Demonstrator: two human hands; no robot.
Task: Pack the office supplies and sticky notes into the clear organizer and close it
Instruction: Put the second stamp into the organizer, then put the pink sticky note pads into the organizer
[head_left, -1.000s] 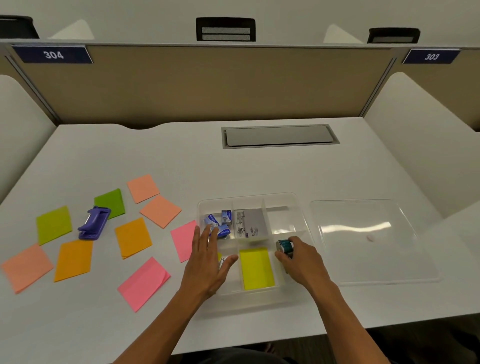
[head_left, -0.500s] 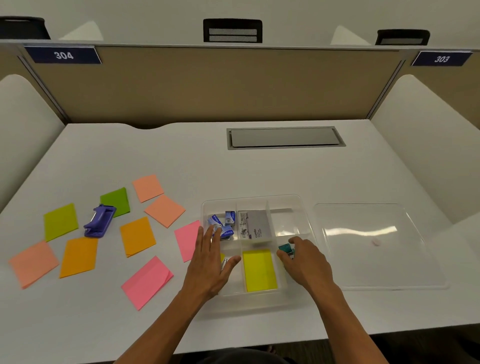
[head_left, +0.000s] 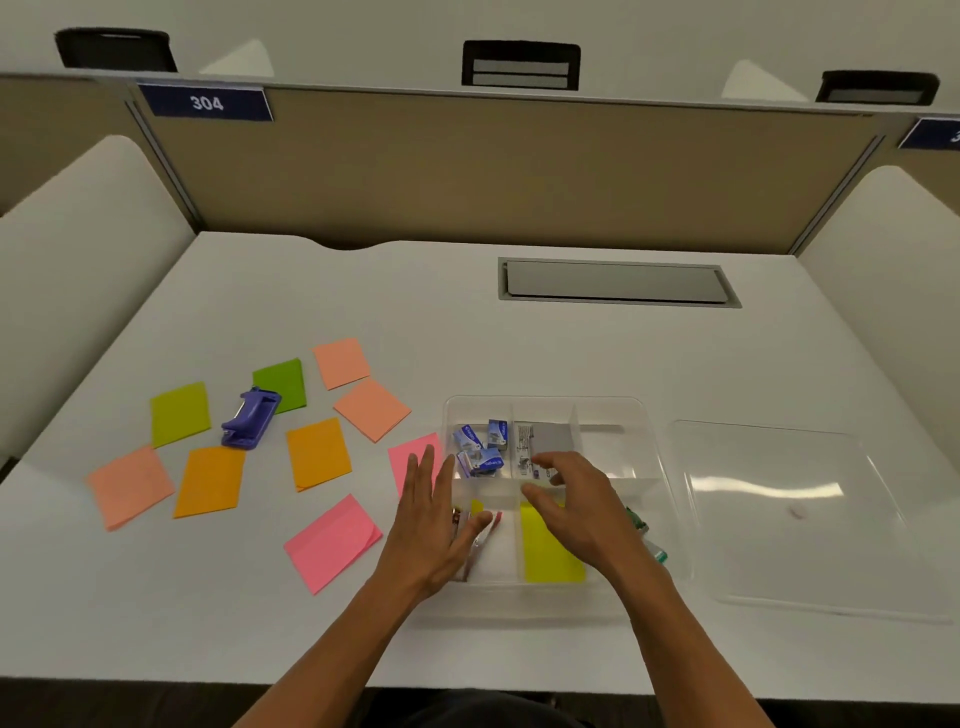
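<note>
1. White worktop in a study cubicle, with a tan partition behind it bearing a blue sign that reads 304.
2. Far left on the worktop, loose sticky notes lie scattered and well apart from both hands: peach, lime, green, orange and pink squares, with a purple hole punch resting among them, overlapping the green note.
3. Nearest the organizer, one pink note lies just beside its left wall, partly under the left fingers.
4. Left hand lies flat and open, palm down, fingers spread across the organizer's left rim. It grips nothing and seems to be steadying the box.
5. Clear organizer sits at centre. Small blue boxes fill its far-left compartment, a grey packet the next one, and a yellow note pad the near-middle one.
6. Right hand hovers over the yellow pad with loosely curled, open fingers, empty. A small green item lies in the compartment just to its right, apart from the fingertips.
7. Clear lid lies flat on the right, just beside the organizer.
8. Judged next: gather the loose notes from the left, square them into a stack, and lay them flat so that the lid can seat.
</note>
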